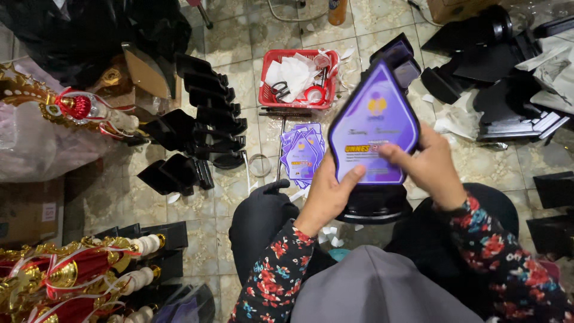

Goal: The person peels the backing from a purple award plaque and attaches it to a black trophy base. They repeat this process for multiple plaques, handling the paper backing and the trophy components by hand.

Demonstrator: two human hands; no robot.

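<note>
We hold the purple plaque [375, 128] upright over the lap, its pointed top away from us and its black base [375, 206] below the palms. The left hand [326, 197] is closed on the lower left edge: the thumb [351, 174] lies across the printed face, and the other fingers wrap behind, out of sight. The right hand [431, 168] is closed on the lower right edge, its fingers [397, 154] pressed flat on the face just beside the left thumb.

To seat a face sheet well, in our judgement:
- Keep the left thumb still as the anchor.
- Stroke the right fingers outward from that thumb towards the right edge, so no bubble is trapped.
- Check that the purple outline meets the dark rim evenly beyond both sets of fingertips.

A skewed sheet is the main risk, since the pointed top lies far from either grip.

Spare purple sheets [303, 152] lie on the tiled floor [239, 78] just beyond the left knuckles; the red basket [267, 96] with scissors [281, 91] sits further out.
</note>
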